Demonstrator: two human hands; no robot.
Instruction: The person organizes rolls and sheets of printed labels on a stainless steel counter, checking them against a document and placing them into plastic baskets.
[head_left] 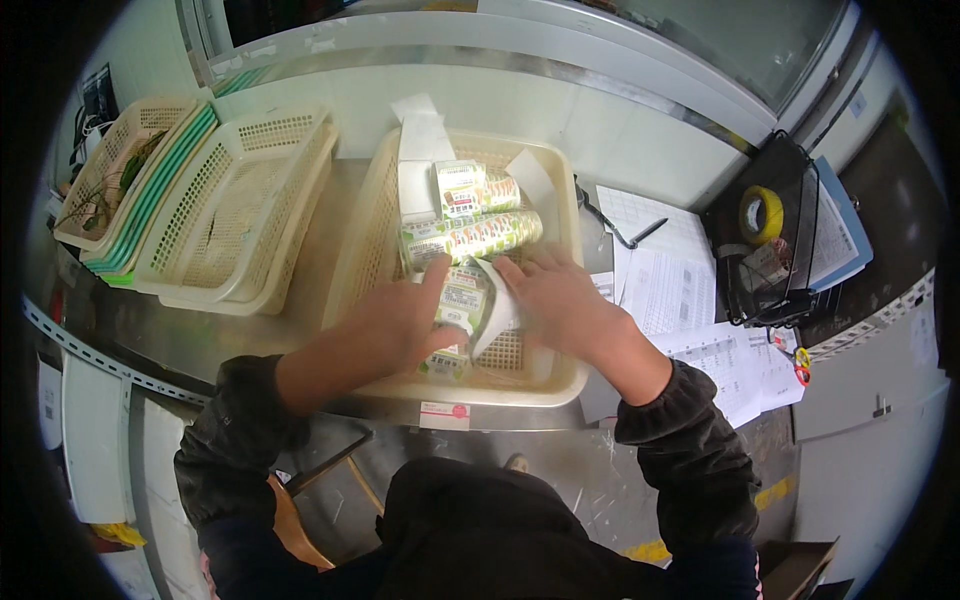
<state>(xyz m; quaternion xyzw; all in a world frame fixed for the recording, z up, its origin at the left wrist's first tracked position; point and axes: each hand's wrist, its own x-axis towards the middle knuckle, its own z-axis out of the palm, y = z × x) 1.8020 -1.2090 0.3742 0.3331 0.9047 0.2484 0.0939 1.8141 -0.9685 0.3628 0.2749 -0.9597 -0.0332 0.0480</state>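
Observation:
Both my hands are over a cream plastic basket that holds several rolls of white and green printed labels. My left hand grips the left side of the nearest label roll, its thumb and forefinger spread across the printed face. A loose white label strip curls up from that roll's right side. The fingertips of my right hand close on the strip's upper end; its outer fingers are blurred. Just beyond lie a long label roll and a shorter label roll.
A blank white paper strip hangs over the basket's far rim. Stacked cream baskets stand left. On the right are printed sheets, a pen, a black mesh holder with yellow tape, and scissors.

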